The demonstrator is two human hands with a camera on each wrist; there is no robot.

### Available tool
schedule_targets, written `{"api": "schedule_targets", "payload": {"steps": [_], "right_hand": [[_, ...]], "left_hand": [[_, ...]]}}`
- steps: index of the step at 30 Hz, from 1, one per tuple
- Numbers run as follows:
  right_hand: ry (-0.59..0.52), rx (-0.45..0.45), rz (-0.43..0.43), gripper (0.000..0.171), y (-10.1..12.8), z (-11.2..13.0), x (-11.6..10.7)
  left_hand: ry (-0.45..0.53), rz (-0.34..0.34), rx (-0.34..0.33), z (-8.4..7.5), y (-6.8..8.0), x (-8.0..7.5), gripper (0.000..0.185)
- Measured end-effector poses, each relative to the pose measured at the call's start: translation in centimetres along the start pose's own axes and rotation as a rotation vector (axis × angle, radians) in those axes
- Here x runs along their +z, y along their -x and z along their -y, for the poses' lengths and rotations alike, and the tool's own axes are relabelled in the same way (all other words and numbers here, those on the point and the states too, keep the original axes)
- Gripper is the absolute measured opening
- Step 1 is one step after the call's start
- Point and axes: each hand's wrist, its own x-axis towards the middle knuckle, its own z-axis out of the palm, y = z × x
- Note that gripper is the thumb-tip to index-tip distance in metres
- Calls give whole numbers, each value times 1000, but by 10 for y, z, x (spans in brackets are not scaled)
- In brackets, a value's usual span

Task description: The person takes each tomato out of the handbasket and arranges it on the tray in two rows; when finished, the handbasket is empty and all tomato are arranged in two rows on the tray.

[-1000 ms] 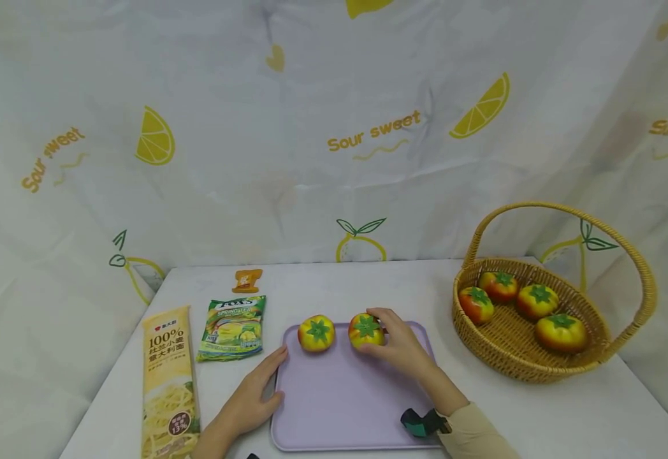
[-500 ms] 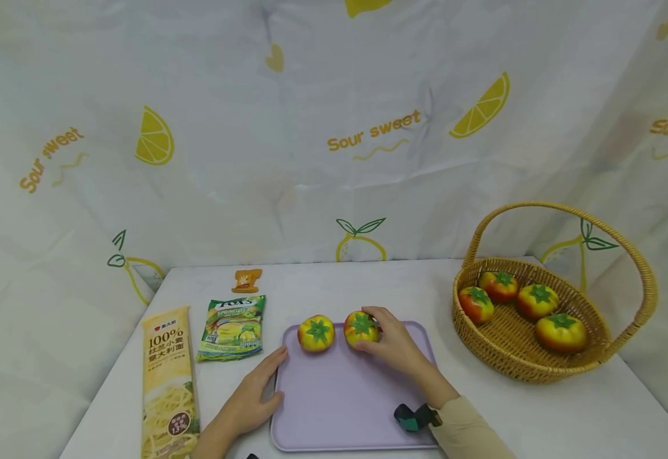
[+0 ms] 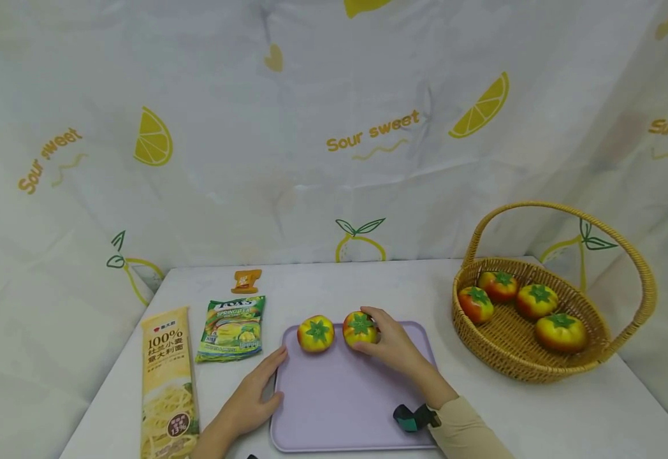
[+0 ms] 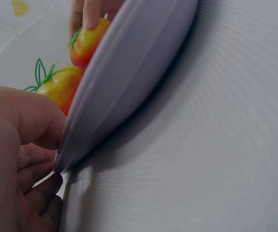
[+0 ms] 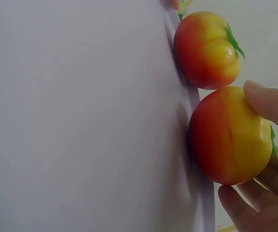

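Two red-and-yellow persimmons with green leafy tops sit side by side at the far edge of a lilac tray. My right hand holds the right persimmon between thumb and fingers; in the right wrist view the thumb presses on the side of this persimmon. The left persimmon stands free, a small gap away in the head view. My left hand rests along the tray's left edge, fingers extended, fingertips and thumb at the rim. The left wrist view shows that hand at the tray edge.
A wicker basket with a tall handle stands at the right, several persimmons inside. Left of the tray lie a green candy bag, a long pasta packet and a small orange-brown packet. A printed cloth hangs behind the white table.
My right hand has shifted the right persimmon slightly to the left, closer to the other one, then stayed nearly still. The left hand has kept its place at the tray edge.
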Motion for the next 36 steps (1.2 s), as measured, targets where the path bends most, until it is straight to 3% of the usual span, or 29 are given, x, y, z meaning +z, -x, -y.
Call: {"api": "schedule_targets", "payload": {"steps": [19,27,36], "right_hand": [[-2,52,22,80,2,1,-2],[-16,97,23,83,7,4,-16],[-4,2,-14,80,14,-4,-37]], "left_hand": [[-3,5,-3,0,0,0,69],[-7,-10,16,2,0,1,69],[2,5,-3,1,0,1,69]]}}
